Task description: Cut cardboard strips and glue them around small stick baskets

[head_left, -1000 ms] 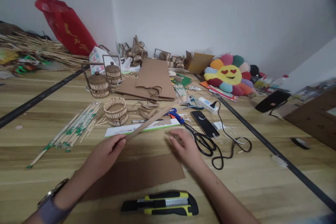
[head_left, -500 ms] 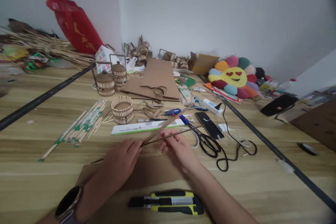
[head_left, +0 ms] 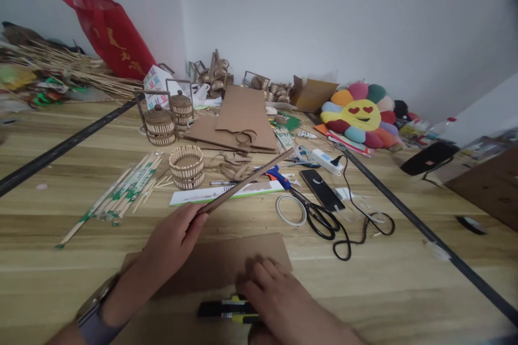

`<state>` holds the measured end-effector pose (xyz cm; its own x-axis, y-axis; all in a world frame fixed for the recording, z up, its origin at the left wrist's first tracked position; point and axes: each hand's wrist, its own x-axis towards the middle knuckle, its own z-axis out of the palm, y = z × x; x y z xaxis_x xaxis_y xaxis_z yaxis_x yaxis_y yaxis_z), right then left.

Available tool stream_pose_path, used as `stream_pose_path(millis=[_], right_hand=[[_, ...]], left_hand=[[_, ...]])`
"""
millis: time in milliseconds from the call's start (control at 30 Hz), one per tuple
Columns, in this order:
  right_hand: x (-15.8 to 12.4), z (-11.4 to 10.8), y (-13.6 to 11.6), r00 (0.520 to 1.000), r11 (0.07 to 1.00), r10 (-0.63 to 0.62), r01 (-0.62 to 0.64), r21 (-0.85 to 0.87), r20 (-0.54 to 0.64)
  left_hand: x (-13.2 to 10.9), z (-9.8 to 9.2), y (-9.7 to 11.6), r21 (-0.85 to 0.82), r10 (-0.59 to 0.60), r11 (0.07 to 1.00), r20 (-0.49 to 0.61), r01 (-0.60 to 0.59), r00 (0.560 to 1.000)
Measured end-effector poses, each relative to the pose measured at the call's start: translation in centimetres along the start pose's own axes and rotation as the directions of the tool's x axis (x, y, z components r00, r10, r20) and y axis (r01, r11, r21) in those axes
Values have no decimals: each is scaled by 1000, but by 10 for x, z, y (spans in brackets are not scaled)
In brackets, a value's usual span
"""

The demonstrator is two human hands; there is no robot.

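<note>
My left hand [head_left: 172, 242] is closed on the lower end of a long brown cardboard strip [head_left: 245, 183], which slants up and to the right over the table. A yellow-and-black utility knife [head_left: 220, 309] lies across the brown cardboard sheet [head_left: 214, 259] close to me. My right hand [head_left: 283, 296] is at the knife, its curled fingers and thumb on either side of the handle. The hand hides the handle's right end. Beyond my left hand stands a small round basket of wooden sticks [head_left: 186, 172].
Packs of wooden sticks [head_left: 129, 188] lie at left, near two lidded baskets [head_left: 160, 126]. Scissors [head_left: 321, 218], a tape roll [head_left: 291, 210], a phone [head_left: 322, 190], a glue gun [head_left: 278, 175] and a black cable [head_left: 366, 226] lie at right. Cardboard sheets [head_left: 245, 110] are behind.
My right hand has let go of the strip and moved down toward me onto the utility knife. My left hand keeps the strip and has shifted slightly left.
</note>
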<state>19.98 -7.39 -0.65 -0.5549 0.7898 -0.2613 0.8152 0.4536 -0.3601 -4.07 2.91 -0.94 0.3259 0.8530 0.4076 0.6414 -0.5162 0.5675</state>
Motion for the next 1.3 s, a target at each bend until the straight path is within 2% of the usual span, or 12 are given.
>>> stream_pose_path(millis=[167, 267, 333, 433, 533, 667, 767, 867, 967, 1067, 1200, 1300], right_hand=[[-30, 0, 8, 993, 995, 74, -67, 79, -95], [-56, -16, 37, 943, 963, 257, -232, 137, -210], [-76, -28, 73, 823, 907, 420, -389, 159, -381], [-110, -39, 140, 533, 753, 590, -635, 174, -607], [-145, -38, 198, 315, 569, 683, -795, 210, -659], [-172, -26, 231, 205, 404, 794, -881, 245, -573], [-158, -24, 216, 177, 358, 805, -906, 226, -567], [-112, -32, 169, 258, 561, 667, -792, 242, -699], [-47, -42, 111, 529, 823, 568, -386, 417, -631], [9, -45, 58, 754, 837, 415, -98, 539, -508], [46, -32, 14, 940, 986, -8, 64, 153, -342], [52, -20, 2, 981, 987, -117, 98, -126, -155]], left_hand=[[1, -5, 0, -16, -49, 999, 6, 49, 999], [1, -6, 0, -13, -62, 998, -6, 61, 998], [1, -6, 1, -18, -68, 998, -12, 68, 998], [1, -6, 2, -38, -61, 997, -10, 61, 998], [1, -6, 4, -63, -69, 996, -5, 68, 998], [2, -10, 6, -99, -126, 987, 14, 127, 992], [4, -13, 7, -134, -165, 977, 37, 169, 986], [5, -14, 11, -171, -191, 965, 65, 200, 979], [5, -14, 18, -183, -200, 960, 79, 212, 976], [1, -15, 27, -210, -182, 957, 97, 199, 979], [-7, -18, 34, -264, -187, 942, 93, 205, 978], [-9, -21, 32, -283, -207, 932, 89, 224, 974]])
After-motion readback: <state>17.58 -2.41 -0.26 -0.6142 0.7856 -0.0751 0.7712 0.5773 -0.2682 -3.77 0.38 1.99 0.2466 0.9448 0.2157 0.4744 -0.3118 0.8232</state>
